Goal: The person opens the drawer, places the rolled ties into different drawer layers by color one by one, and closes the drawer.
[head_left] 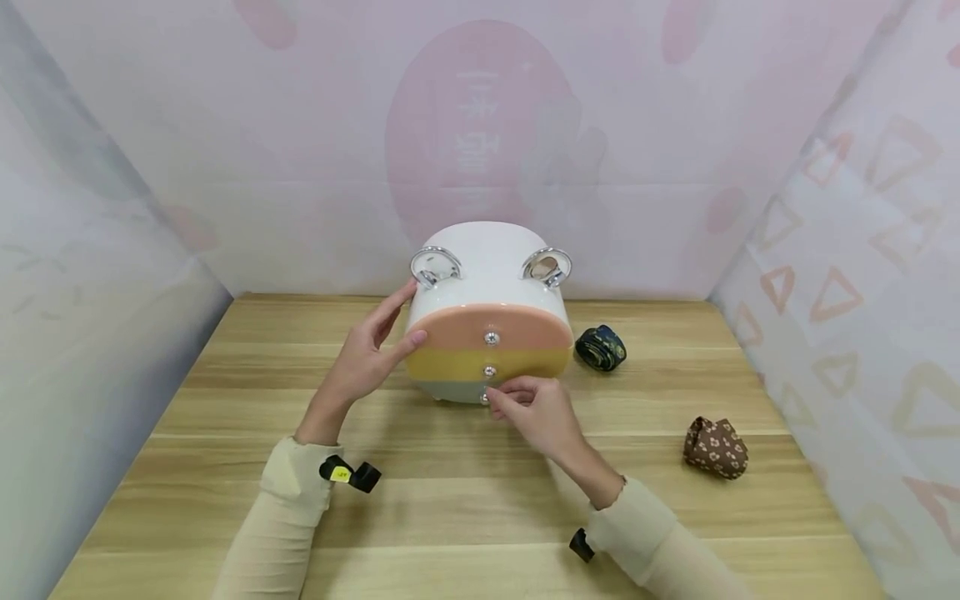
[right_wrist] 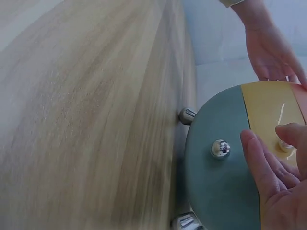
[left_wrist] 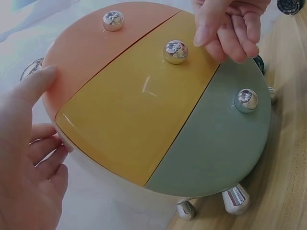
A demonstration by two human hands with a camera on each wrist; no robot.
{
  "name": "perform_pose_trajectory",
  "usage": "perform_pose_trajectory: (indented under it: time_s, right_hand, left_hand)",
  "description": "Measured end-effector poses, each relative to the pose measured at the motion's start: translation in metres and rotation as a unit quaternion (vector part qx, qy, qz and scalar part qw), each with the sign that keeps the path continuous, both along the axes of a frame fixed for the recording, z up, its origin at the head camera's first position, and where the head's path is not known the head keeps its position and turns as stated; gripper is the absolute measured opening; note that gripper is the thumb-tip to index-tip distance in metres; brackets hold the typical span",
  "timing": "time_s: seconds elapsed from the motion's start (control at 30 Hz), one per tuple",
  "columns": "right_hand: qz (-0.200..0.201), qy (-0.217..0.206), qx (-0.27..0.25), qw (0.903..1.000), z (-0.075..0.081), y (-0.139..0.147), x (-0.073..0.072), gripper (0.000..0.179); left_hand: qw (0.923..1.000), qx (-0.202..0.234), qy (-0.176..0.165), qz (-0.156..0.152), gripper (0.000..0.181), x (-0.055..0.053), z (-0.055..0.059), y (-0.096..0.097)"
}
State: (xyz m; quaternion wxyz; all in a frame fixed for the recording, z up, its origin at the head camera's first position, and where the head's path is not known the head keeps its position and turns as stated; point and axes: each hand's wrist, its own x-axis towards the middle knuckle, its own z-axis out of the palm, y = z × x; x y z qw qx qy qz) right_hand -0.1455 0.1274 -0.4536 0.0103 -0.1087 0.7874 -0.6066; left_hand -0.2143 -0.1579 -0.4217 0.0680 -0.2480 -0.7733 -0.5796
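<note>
A small rounded drawer cabinet stands on the table, with a white body, short silver feet and ring-shaped metal pieces at its upper corners. Its front has an orange drawer, a yellow drawer and a green drawer, each with a round silver knob. My left hand rests against the cabinet's left side, thumb on the orange drawer's edge and fingers along the white wall. My right hand is in front of the lower drawers, fingers loosely bent. Both wrist views show the green drawer's knob uncovered beside its fingers.
A rolled dark patterned necktie lies right of the cabinet. Nearer the table's right edge is a rolled brown flowered necktie. Printed cloth walls stand behind and at both sides of the wooden table.
</note>
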Motion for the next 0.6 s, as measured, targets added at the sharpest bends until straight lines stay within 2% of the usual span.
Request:
perform_pose_trajectory:
  time_s: [0.23, 0.6]
  right_hand:
    - [-0.007, 0.008, -0.005, 0.9999, -0.002, -0.012, -0.009, 0.025]
    - [-0.022, 0.034, -0.018, 0.999, 0.0, -0.022, -0.011, 0.03]
  left_hand:
    - [0.9998, 0.019, 0.005, 0.0, 0.069, 0.0, -0.003, -0.001]
    - [0.9997, 0.024, 0.007, -0.006, 0.069, -0.002, -0.004, 0.002]
